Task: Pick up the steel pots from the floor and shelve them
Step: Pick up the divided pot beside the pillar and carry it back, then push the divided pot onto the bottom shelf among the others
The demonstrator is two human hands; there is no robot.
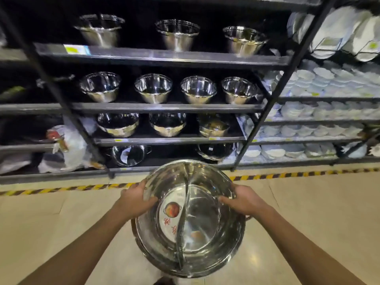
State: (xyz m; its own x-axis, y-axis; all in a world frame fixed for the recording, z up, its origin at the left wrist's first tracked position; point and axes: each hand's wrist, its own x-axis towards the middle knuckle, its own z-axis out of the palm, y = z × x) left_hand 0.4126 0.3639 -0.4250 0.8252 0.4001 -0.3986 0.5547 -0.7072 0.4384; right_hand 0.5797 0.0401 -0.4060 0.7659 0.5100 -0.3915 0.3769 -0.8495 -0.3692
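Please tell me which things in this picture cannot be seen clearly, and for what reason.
Head view:
- Floor under the held steel pot: hidden by the pot.
- Fingers of the left hand and right hand: hidden behind the pot's wall.
- Shelf price tags: blurred, unreadable.
- Label inside the pot: print too small.
- Bottom shelf, middle: blocked by the pot's rim.

Both forearms are bare to the frame edge, with no sleeves, gloves or jewellery visible.
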